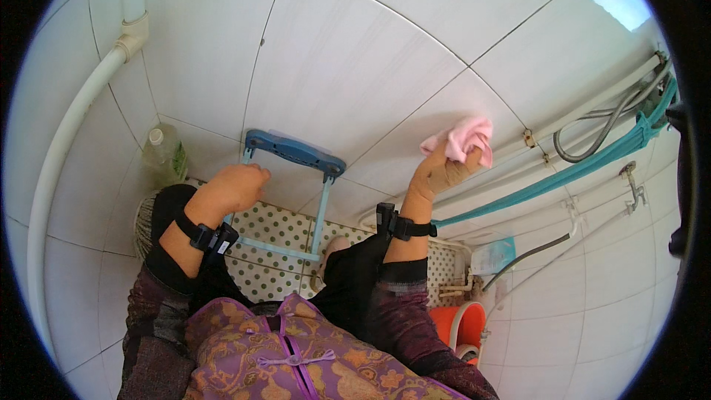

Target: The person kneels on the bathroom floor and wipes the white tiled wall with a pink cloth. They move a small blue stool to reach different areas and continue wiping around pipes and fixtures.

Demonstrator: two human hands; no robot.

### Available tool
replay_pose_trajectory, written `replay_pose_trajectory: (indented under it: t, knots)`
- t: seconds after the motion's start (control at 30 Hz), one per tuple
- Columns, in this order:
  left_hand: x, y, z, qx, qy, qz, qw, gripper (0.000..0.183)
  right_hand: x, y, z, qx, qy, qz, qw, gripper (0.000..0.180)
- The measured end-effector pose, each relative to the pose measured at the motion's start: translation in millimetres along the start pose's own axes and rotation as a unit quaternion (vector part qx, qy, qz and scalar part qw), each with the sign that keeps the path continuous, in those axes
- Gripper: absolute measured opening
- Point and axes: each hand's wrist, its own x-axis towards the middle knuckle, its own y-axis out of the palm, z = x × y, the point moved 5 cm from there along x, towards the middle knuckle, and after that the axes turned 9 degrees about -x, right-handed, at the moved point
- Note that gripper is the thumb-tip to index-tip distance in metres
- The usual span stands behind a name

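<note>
My right hand (447, 173) holds a crumpled pink cloth (469, 136) up at the white tiled wall (355, 66). Whether the cloth presses on the tiles cannot be made out. In front of my left knee, my left hand (239, 186) is curled into a loose fist, its palm hidden and nothing visible in it. Just beyond it stands a frame with a dark blue plastic top bar (294, 153) and light blue legs (322, 211), close to the wall. The left hand overlaps one leg of this frame; contact between them is unclear. Each wrist wears a black strapped device.
A clear plastic bottle (161, 150) stands in the left corner, near a white pipe (72, 128). On the right, a teal fabric strip (544, 175) stretches past a metal hose (597, 147) and a tap (636, 197). Lower right sits an orange bucket (444, 322). Dotted tiles (261, 275) cover the floor.
</note>
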Motion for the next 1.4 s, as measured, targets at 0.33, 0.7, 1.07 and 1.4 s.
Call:
replay_pose_trajectory:
  t: [0.33,0.7,1.07,1.4]
  knots:
    - [-1,2,-7,-0.020,0.062,-0.018,0.998,0.022,-79,101,2,0.071,0.050,0.164,0.983,0.010]
    - [-7,-1,-12,-0.032,0.089,-0.034,0.995,0.026,-184,216,23,-0.253,-0.327,0.411,0.813,0.027]
    - [-7,1,3,-0.043,0.043,0.000,0.998,0.028,-172,171,15,-0.292,-0.353,0.463,0.759,0.026]
    - [-3,2,3,-0.031,0.058,-0.025,0.998,0.027,-97,95,3,-0.151,-0.014,0.299,0.942,0.006]
